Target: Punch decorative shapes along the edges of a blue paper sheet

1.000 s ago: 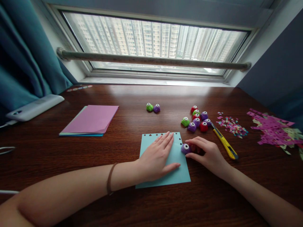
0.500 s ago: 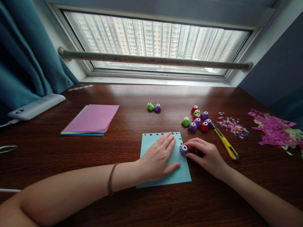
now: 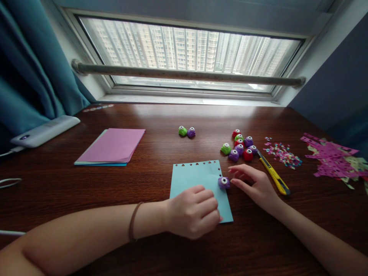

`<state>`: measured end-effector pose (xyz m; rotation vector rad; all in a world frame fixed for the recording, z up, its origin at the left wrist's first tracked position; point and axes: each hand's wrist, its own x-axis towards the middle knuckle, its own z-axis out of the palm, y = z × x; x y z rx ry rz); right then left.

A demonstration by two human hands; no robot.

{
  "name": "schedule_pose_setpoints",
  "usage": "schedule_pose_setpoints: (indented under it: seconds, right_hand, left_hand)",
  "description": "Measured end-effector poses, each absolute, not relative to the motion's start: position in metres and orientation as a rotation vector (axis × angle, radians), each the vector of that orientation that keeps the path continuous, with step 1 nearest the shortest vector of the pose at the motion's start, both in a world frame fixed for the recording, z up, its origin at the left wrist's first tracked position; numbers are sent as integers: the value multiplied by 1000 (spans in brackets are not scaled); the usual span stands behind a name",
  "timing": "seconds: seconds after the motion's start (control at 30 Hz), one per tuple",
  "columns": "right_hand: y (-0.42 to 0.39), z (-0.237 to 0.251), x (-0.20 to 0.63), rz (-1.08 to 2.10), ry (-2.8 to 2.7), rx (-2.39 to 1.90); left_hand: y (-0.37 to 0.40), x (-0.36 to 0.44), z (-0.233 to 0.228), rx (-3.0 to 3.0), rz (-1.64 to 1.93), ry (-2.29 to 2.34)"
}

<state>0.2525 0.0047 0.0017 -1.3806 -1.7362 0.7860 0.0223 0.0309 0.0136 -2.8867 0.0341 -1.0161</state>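
Observation:
A light blue sheet of paper [image 3: 191, 179] lies on the table with small shapes punched along its top edge and upper right edge. A purple craft punch [image 3: 224, 183] with a star on its white top sits at the sheet's right edge. My right hand [image 3: 253, 186] is open just right of the punch, thumb and fingers apart and holding nothing. Over the sheet's lower part, my left hand [image 3: 195, 212] is closed with fingers curled; its palm side is hidden, so I cannot see what it holds, if anything.
Several more craft punches [image 3: 239, 148] cluster behind my right hand, beside a yellow utility knife [image 3: 274, 174]. Paper confetti [image 3: 284, 154] and pink scraps [image 3: 335, 155] lie farther right. Two punches [image 3: 186, 132] stand farther back. A coloured paper stack [image 3: 112, 145] and a white device [image 3: 47, 130] are left.
My left hand has lifted from lying flat on the sheet, curled its fingers and come nearer to me. My right hand has let go of the purple punch and drawn slightly right.

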Motion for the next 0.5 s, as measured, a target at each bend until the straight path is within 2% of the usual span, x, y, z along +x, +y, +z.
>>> schedule_pose_setpoints:
  seconds: [0.1,0.17,0.5]
  right_hand:
    - [7,2,257,786,-1565,-1531]
    - [8,3,260,793,-1507,-1609]
    - [10,3,261,830,-1490,-1650]
  left_hand:
    - [26,20,16,-2852,-1106,477]
    - [23,19,15,-2819,-1097,600]
    - [23,21,4,-2811,-1144,533]
